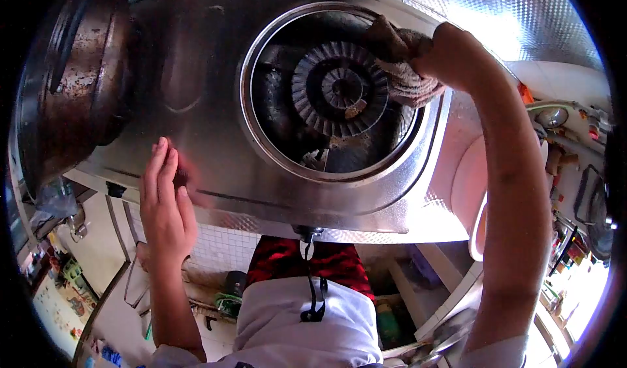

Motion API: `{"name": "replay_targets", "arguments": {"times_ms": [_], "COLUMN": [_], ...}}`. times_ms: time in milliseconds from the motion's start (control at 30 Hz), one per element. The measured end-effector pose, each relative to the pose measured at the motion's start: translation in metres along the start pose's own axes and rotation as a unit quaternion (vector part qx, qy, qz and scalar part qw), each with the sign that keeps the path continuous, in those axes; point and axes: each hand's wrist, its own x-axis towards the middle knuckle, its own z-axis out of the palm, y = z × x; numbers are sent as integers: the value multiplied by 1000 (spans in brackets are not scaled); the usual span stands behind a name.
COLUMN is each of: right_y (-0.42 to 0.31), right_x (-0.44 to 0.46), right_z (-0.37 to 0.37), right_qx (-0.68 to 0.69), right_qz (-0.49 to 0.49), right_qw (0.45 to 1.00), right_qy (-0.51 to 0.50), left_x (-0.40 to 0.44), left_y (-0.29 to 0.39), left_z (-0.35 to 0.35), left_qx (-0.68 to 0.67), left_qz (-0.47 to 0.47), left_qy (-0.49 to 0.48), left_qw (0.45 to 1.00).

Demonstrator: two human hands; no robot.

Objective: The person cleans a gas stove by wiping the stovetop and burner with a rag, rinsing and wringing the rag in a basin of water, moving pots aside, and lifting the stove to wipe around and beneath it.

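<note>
My right hand (450,57) is closed round a crumpled brown-grey cloth (415,83). The cloth lies over the upper right part of the round metal rim (247,100) of a gas stove (209,133), and one end hangs into the burner well. Inside that rim sits the ridged round burner (341,90), dark with soot, with a small brownish patch on it. My left hand (168,208) is over the stove's front left edge, fingers stretched out and holding nothing. Whether its fingertips touch the metal I cannot tell.
A large blackened wok or pot (85,80) stands at the left end of the stove. Textured metal sheeting (496,15) lines the back. Right of the stove is a pale pink basin (470,178), and farther right are utensils and a lid (552,116).
</note>
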Motion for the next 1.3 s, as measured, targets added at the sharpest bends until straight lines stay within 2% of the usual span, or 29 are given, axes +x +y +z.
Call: {"name": "replay_targets", "arguments": {"times_ms": [33,100,133,267,367,400,433,533,633,667,767,867,933,967,1033,1067,1133,1200,1233,1267,1300], "right_y": [-5,-12,-15,-71,-121,-134,-146,-151,-121,-107,-63,-25,-1,3,15,20,15,10,10,3,-8], "right_x": [-10,-24,-28,-68,-98,-100,-109,-134,-174,-191,-248,-303,-330,-332,-334,-334,-339,-338,-336,-335,-325], "right_z": [4,17,26,-4,-8,-25,-24,-24,-20,-15,-3,39,87,107,152,178,256,234,241,253,283], "right_qx": [84,248,245,385,422,429,470,565,703,738,712,632,660,710,701,635,583,481,489,437,426], "right_qz": [63,188,203,304,329,346,322,277,306,330,440,581,557,497,490,535,478,574,562,512,494], "right_qw": [994,950,943,868,845,832,821,777,641,587,514,455,471,463,510,557,650,658,665,735,755], "right_qy": [-9,-27,-94,-82,-28,-60,-15,-3,17,34,189,238,180,187,90,-19,98,75,54,82,75], "left_x": [0,0,0,1,2,3,5,9,11,16,33,56,71,75,87,96,101,111,116,122,127], "left_y": [-1,-1,0,2,9,12,15,25,34,40,93,177,235,267,327,354,415,466,484,500,517], "left_z": [1,3,2,5,4,3,1,-5,-5,-8,-6,-6,-2,2,17,27,46,76,103,132,150], "left_qx": [5,3,-4,-19,-14,-9,-4,-6,-1,-1,-35,-105,-137,-187,-258,-280,-283,-176,-122,-68,-69], "left_qz": [2,2,1,-9,-25,-32,-38,-42,-37,-7,70,181,281,309,382,428,416,364,349,332,293], "left_qy": [3,9,13,25,24,26,27,36,53,57,113,109,94,67,28,16,-91,-250,-262,-272,-278], "left_qw": [1000,1000,1000,999,999,999,999,998,998,998,991,972,945,930,887,859,859,880,891,901,912]}}
